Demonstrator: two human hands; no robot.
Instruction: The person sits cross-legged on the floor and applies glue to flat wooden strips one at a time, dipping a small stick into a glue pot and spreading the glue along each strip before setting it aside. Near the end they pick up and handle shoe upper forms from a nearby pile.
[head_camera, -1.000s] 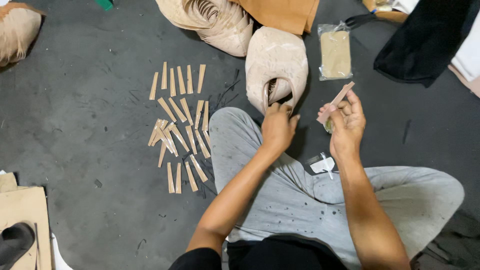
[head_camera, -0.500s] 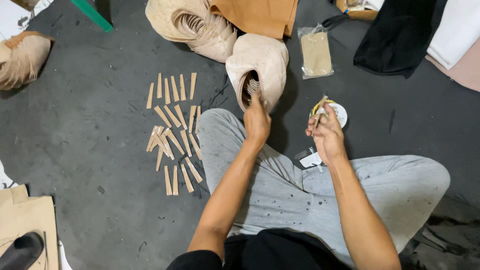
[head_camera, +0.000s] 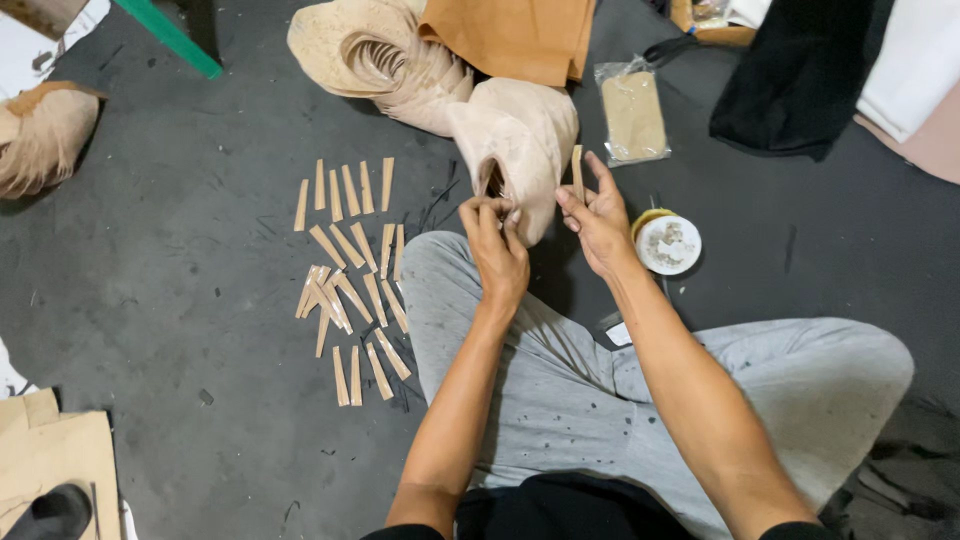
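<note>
Looking down at myself now: both my forearms are bare right up past the elbows, no watch, no bands, no rings on my left hand (head_camera: 497, 252) or my right hand (head_camera: 598, 222). At the bottom edge my black top (head_camera: 560, 510) shows, its short sleeves ending near the upper arms. My legs are in light grey trousers (head_camera: 600, 390), soft and creased, peppered all over with small dark specks and stains.

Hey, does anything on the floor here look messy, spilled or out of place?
Mostly tidy. The tan strips lie in rough rows on the floor, but a few at the middle left overlap crookedly. Nothing looks spilled. The left hand touches the beige shoe upper; the right hand holds one strip.
</note>
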